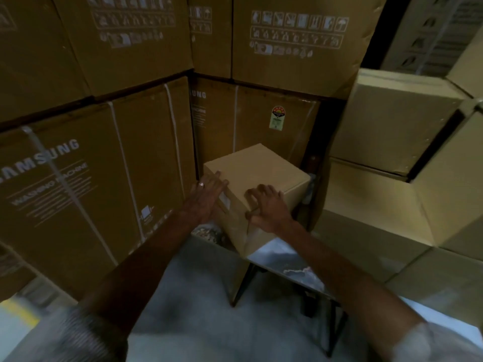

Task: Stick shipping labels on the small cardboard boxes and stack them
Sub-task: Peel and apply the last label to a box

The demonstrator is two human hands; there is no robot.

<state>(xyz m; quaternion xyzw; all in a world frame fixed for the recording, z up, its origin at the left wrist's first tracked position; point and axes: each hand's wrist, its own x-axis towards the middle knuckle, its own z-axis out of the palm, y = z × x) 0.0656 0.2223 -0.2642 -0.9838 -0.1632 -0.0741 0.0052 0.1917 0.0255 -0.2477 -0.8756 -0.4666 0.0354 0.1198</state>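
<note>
Two bare forearms, left hand flat, right hand spread, pressing one small cardboard box, one label.

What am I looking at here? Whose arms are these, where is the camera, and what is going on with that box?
There is no machine: these are a person's two bare arms, seen from one wide-angle camera worn on the head, looking forward and down. That is why the arms seem to grow out of the bottom of the picture.

Both hands rest on a small box that sits on a metal table. The left hand lies flat along the box's left edge, next to a white label on its side face. The right hand has its fingers spread on the top near the front edge. Neither hand has closed around anything.

All around stand big cartons, some printed as washing machines, and paler boxes stacked on the right. The picture is dim and somewhat blurred.
</note>
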